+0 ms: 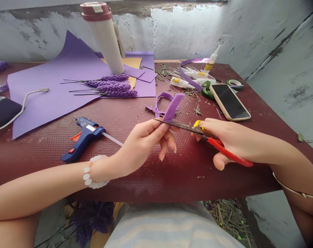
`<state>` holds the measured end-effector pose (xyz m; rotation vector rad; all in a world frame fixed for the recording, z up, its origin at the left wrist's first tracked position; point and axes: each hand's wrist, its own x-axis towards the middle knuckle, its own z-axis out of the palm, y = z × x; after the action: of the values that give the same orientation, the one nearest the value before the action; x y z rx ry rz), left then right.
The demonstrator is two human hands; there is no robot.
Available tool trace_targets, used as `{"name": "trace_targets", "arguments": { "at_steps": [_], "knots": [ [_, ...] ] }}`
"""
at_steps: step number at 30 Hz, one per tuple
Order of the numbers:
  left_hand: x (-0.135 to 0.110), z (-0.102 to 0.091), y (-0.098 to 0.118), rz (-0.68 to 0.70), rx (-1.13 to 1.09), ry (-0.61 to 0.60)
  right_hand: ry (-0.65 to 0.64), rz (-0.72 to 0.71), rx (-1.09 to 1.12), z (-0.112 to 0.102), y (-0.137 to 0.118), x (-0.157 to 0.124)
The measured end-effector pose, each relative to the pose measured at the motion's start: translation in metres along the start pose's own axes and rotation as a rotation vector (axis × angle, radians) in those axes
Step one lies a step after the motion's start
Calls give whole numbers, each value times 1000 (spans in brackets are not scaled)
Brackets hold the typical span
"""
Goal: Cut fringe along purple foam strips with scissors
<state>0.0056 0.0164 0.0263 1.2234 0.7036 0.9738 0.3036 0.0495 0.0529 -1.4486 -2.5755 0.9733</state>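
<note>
My left hand (pixel 148 141) pinches a purple foam strip (pixel 174 106) between thumb and fingers, its upper end standing up. The rest of the strip curls on the table behind the fingers. In my right hand (pixel 229 137) is a pair of scissors (pixel 187 126) with red and yellow handles. The scissor blades reach left to the strip, just above my left thumb; whether they have cut into it cannot be made out. A blue glue gun (pixel 86 136) lies left of my left hand, with a clear glue stick in its rear.
Purple sheets (pixel 40 93) cover the back left, carrying purple flower stems (pixel 112 86) and a tall tumbler (pixel 104 41). At the back right are glue bottles (pixel 181 82), green tape (pixel 234 82), scattered wires and a phone (pixel 230 101). A white cable (pixel 23 106) lies at left.
</note>
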Motion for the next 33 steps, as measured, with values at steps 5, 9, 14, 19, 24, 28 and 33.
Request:
{"name": "trace_targets", "arguments": {
  "at_steps": [5,9,14,19,24,28,33],
  "knots": [
    [-1,0,0,-19,84,13,123,-45,-56,5,-6,4],
    [-1,-1,-3,-32,137,19,172,-41,-83,7,-5,5],
    [1,-2,-7,-38,163,25,134,26,-65,9,-2,4],
    [1,-2,-6,-24,207,9,155,-23,-2,16,5,3],
    [1,-1,-6,-39,228,12,143,-68,17,17,9,2],
    [1,-1,-6,-53,191,26,130,-27,16,14,7,2],
    [2,-1,-5,-96,126,31,165,-42,-23,15,13,3]
  ]
}}
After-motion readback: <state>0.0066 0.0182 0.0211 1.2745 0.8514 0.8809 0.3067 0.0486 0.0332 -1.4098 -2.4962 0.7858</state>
